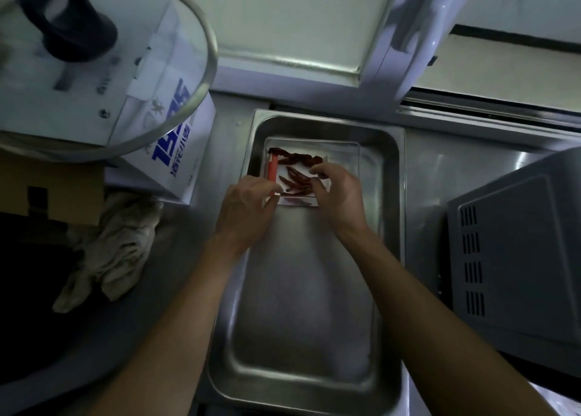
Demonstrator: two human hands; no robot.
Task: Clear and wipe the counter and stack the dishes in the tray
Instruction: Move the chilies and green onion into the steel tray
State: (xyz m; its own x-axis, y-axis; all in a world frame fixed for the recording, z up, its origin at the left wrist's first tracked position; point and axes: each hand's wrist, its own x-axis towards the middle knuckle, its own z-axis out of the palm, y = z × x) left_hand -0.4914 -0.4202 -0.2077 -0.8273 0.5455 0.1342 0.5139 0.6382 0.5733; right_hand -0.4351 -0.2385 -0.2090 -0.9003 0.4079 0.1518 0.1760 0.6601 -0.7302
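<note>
A deep steel tray [390, 233] lies on the steel counter [434, 176]. In its far end sits a small shallow steel dish [342, 151]. On that dish rests a white square plate [298, 202] holding dried red chillies [298, 159] and an orange-red strip [273, 168]. My left hand [243, 212] pinches the plate's near left corner. My right hand [338, 195] grips its right edge, fingers curled over the rim.
A grey rag [116, 249] lies crumpled left of the tray, by a dark sink [28, 305]. A white box with blue print [176, 145] stands behind it, under a glass lid [103, 66]. A grey microwave [515, 252] stands to the right.
</note>
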